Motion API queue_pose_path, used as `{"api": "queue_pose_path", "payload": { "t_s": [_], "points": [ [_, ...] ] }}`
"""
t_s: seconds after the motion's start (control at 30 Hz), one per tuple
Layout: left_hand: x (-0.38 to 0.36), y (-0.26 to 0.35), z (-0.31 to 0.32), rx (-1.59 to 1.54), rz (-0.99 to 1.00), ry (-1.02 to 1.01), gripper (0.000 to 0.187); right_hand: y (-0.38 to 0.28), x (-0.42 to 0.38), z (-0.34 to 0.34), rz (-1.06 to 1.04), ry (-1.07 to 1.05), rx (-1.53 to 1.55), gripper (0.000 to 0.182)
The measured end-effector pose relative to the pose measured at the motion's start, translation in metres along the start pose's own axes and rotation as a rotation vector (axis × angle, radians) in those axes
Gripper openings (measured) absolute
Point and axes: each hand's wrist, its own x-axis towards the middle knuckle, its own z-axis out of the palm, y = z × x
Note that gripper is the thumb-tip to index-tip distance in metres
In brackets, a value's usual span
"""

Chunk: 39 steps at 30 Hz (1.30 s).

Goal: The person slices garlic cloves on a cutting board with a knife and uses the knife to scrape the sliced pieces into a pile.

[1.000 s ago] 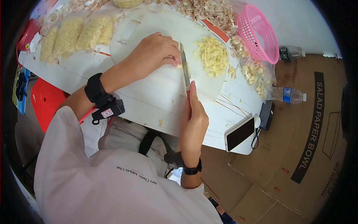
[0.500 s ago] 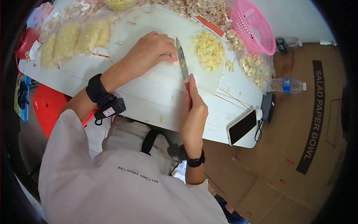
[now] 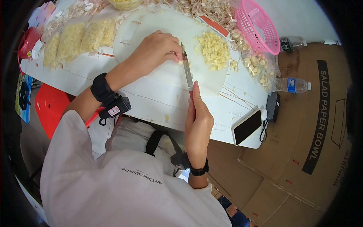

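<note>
My right hand (image 3: 199, 108) is closed round the handle of a knife (image 3: 188, 73), whose blade points away from me over the round white cutting board (image 3: 159, 85). With bent fingers my left hand (image 3: 160, 49) pinches a small pale garlic clove (image 3: 180, 62) against the board, right at the left side of the blade. Most of the clove is hidden under the fingertips. To the right of the knife lies a heap of sliced garlic (image 3: 214, 51) on the board.
Bags of chopped garlic (image 3: 72, 39) lie at the left, garlic skins (image 3: 206, 9) at the back. A pink basket (image 3: 261, 30), a bag of peeled cloves (image 3: 261, 70), a water bottle (image 3: 293, 86) and a phone (image 3: 247, 126) are on the right. A cardboard box (image 3: 298, 151) stands beside the table.
The knife blade has shifted slightly toward me and now sits right by my left fingertips. My right hand has drawn back a little with it; the left hand stays nearly in place.
</note>
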Motion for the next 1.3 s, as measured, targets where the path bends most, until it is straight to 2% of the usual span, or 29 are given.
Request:
{"api": "queue_pose_path", "payload": {
  "t_s": [0.1, 0.17, 0.47, 0.63, 0.7, 0.73, 0.77, 0.83, 0.97, 1.03, 1.23, 1.3],
  "points": [
    [0.0, 0.0, 0.0, -0.014, -0.007, -0.003, 0.01, -0.008, 0.002, -0.004, 0.056, -0.04, -0.019, 0.047],
    [0.001, 0.0, 0.0, -0.022, -0.004, -0.007, 0.01, -0.011, 0.002, -0.003, 0.056, -0.091, -0.159, 0.052],
    [0.002, 0.001, -0.001, 0.019, 0.001, -0.014, 0.009, -0.003, 0.013, 0.025, -0.031, -0.024, -0.329, 0.066],
    [0.001, 0.002, 0.001, 0.037, -0.027, 0.021, 0.006, 0.01, 0.006, 0.013, -0.043, -0.04, -0.313, 0.065],
    [0.001, 0.002, 0.0, 0.026, -0.021, 0.025, 0.006, 0.022, 0.002, 0.007, -0.083, -0.055, -0.178, 0.069],
    [0.001, 0.003, 0.0, 0.008, -0.02, 0.03, 0.006, 0.025, 0.005, 0.003, -0.086, -0.022, -0.036, 0.058],
    [0.001, 0.003, 0.001, 0.006, -0.018, 0.027, 0.006, 0.026, 0.006, 0.003, -0.083, -0.02, -0.038, 0.058],
    [0.002, 0.001, 0.0, 0.026, -0.02, 0.011, 0.005, 0.029, 0.009, 0.005, -0.107, 0.088, 0.167, 0.049],
    [0.001, 0.004, -0.002, 0.022, -0.011, 0.03, 0.006, 0.011, 0.004, 0.002, -0.053, 0.104, 0.202, 0.044],
    [0.002, 0.002, -0.001, 0.034, -0.008, 0.032, 0.007, 0.005, 0.003, -0.001, 0.009, 0.029, 0.139, 0.045],
    [0.002, 0.005, -0.003, 0.06, -0.026, 0.019, 0.008, 0.01, 0.0, 0.0, -0.063, 0.044, 0.078, 0.051],
    [0.002, 0.005, -0.003, 0.061, -0.031, 0.017, 0.008, 0.001, 0.0, -0.006, -0.004, -0.002, 0.016, 0.049]
  ]
}}
